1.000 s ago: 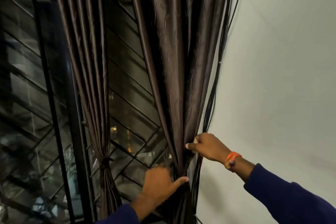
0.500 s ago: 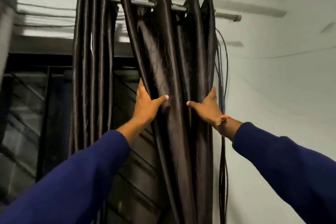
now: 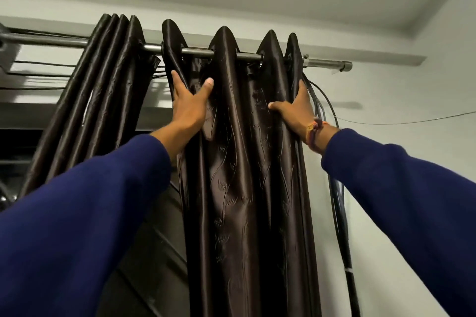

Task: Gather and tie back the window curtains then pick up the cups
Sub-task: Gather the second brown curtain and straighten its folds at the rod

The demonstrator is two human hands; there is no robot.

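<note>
A dark brown satin curtain (image 3: 239,175) hangs in loose folds from a metal rod (image 3: 195,51). My left hand (image 3: 189,105) is raised near the rod and grips the curtain's left edge between thumb and fingers. At the right edge, my right hand (image 3: 296,108) presses and holds the outer folds, an orange band on its wrist. A second brown curtain (image 3: 103,90) hangs bunched tight to the left. No cups are in view.
A bundle of black cables (image 3: 340,201) runs down the white wall just right of the curtain. The dark window with its grille (image 3: 15,152) lies at the left. The rod's end (image 3: 345,65) stops short of the corner wall.
Both hands have travelled up the right curtain from near its bottom to just under the rod, and my view has tilted upward with them.
</note>
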